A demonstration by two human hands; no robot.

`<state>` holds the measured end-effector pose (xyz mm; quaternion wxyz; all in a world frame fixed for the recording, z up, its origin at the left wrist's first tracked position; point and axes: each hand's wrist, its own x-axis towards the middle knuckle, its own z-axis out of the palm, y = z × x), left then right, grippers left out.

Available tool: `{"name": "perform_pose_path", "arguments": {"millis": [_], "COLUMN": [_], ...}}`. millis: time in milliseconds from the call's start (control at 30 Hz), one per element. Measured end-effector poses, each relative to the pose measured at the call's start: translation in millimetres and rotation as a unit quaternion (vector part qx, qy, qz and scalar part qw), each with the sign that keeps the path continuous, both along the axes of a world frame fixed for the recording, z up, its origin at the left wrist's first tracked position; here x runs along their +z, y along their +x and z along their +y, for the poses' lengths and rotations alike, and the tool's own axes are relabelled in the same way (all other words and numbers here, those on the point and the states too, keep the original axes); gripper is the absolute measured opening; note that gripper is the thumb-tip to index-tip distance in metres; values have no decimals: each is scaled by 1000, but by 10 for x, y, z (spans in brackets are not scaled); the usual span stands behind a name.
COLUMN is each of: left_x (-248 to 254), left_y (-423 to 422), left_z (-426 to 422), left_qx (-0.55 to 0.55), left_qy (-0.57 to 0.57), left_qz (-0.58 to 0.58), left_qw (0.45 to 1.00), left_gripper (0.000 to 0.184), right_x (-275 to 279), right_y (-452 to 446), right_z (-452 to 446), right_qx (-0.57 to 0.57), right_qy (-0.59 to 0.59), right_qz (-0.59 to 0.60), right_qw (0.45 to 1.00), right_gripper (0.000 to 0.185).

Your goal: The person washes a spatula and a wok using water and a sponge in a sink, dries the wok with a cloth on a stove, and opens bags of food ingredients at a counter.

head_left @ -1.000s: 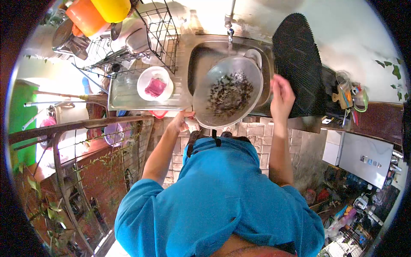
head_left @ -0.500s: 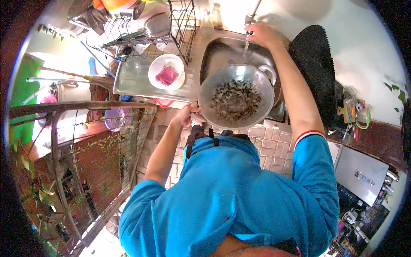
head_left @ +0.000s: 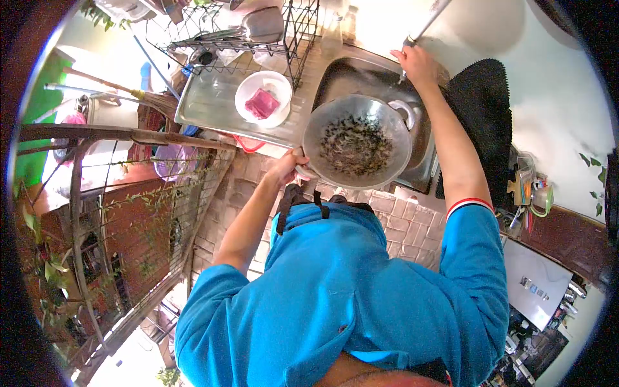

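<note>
A round metal pan [head_left: 358, 142] with dark loose bits in it rests over the near part of the sink [head_left: 342, 68]. My left hand [head_left: 290, 166] is closed round the handle at its left edge. The opposite handle [head_left: 403, 115] is free. My right hand [head_left: 416, 63] is at the faucet [head_left: 425, 29], fingers bent round its tap; the palm side is hidden. A white bowl [head_left: 284, 84] holding a pink block [head_left: 262, 104] sits on the drainboard [head_left: 209, 106], left of the pan.
A wire dish rack [head_left: 300, 48] with utensils stands behind the bowl. A black ridged mat [head_left: 483, 122] leans right of the sink. A wooden-railed fence [head_left: 116, 133] is at the left. Farther right are a cup of pens [head_left: 523, 177] and a white panel [head_left: 536, 280].
My right hand has moved from the pan's right side up to the faucet. The water stream seen earlier no longer shows clearly. My left hand stays on the pan handle while the view has shifted.
</note>
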<state>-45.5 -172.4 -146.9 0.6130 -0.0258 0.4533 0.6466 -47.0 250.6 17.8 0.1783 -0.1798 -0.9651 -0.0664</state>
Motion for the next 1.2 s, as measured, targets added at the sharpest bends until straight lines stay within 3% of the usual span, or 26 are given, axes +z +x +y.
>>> {"name": "perform_pose_path", "arguments": {"millis": [167,233,267,333,400,467,533,600,633,667,733,767,800,867,933,1000,1067,1133,1200], "left_x": [-29,39,74,240,396,382,270,312,594,570,490,736,739,712,574,345,325,496,452], "left_y": [79,80,76,46,86,83,76,88,60,58,33,16,16,30,68,33,-3,-6,5], "left_z": [72,90,89,105,139,132,160,196,176,169,180,183,187,168,152,167,155,117,131], "left_qx": [73,66,75,26,43,34,41,34,23,32,-4,16,21,47,70,22,2,25,35], "left_qy": [-2,-28,-26,-61,-88,-70,-39,-119,-102,-103,-75,-121,-122,-122,-79,-74,-72,-50,-49], "left_qz": [-9,-18,-18,9,32,75,48,74,98,96,154,151,149,120,86,213,252,125,115], "left_qw": [997,997,997,998,995,994,997,990,990,990,985,981,981,984,991,974,965,991,992], "left_gripper": [37,37,37,38,40,38,38,36,37,37,41,35,35,36,38,42,46,46,45], "right_x": [218,204,184,467,601,668,266,-40,-267,-358,-505,-846,-953,-1084,-1187,-1298,-1381,-1298,-997], "right_y": [-33,-50,-92,-142,-236,-365,-630,-911,-1095,-1207,-1414,-1550,-1539,-1454,-1474,-1557,-1636,-1672,-1752], "right_z": [-199,-250,-290,-782,-1513,-2119,-2488,-2765,-2828,-2917,-3079,-3082,-3100,-3127,-3110,-2989,-2925,-2888,-2844], "right_qx": [-62,-56,-47,48,145,245,331,334,359,367,285,306,311,299,294,309,292,314,321], "right_qy": [-120,-92,-91,-163,-295,-355,-377,-301,-280,-279,-154,-117,-116,-200,-176,-103,-121,-62,-119], "right_qz": [-71,50,49,196,177,-3,-79,-116,-131,-135,-305,-355,-357,-251,-275,-326,-337,-344,-377], "right_qw": [988,993,994,966,928,902,861,885,881,877,895,875,873,899,898,887,887,883,860], "right_gripper": [49,36,36,27,14,14,15,23,23,23,20,29,29,11,10,11,13,15,12]}}
